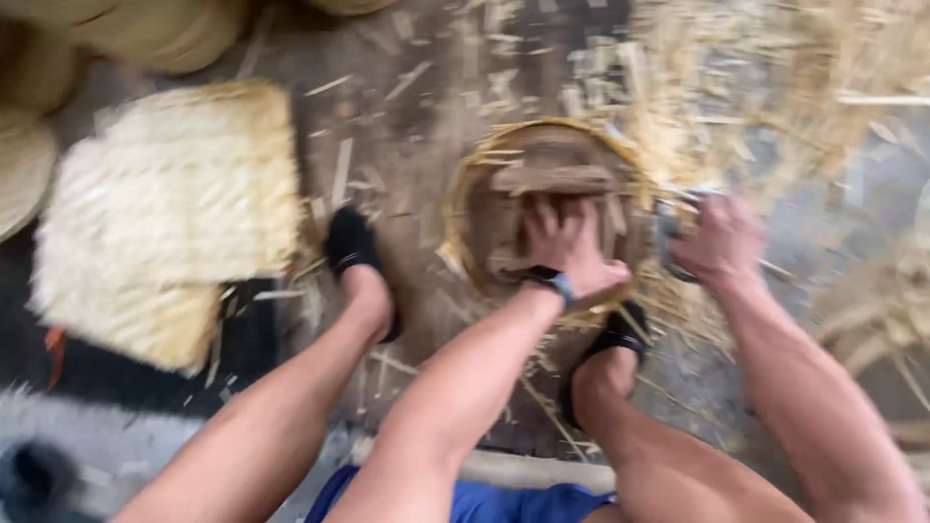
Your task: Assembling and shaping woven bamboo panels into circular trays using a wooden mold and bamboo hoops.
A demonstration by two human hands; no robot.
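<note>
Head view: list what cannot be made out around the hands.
- Dark object in the right hand: motion blur and the closed fingers hide its shape.
- Round straw-rimmed wooden form: the left hand covers its middle.
- Pale woven straw mat: blurred, weave unreadable.
- Round woven pieces: cut off by the left edge.

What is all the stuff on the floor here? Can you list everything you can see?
round basket frame: one, tan strip rim, on the floor between the feet
wooden pieces: a few, brown, inside the round frame; blurred
woven mat: one, pale yellow, flat on the floor at left
straw scraps: many, pale yellow, scattered at upper right
round woven pieces: several, tan, upper left corner
tool: one, dark, in the right hand; kind unclear
shoes: two, black, on the feet
shorts: blue, bottom edge
wristband: dark, on the left wrist
left hand: pressing on the wooden pieces
right hand: gripping the tool
</note>
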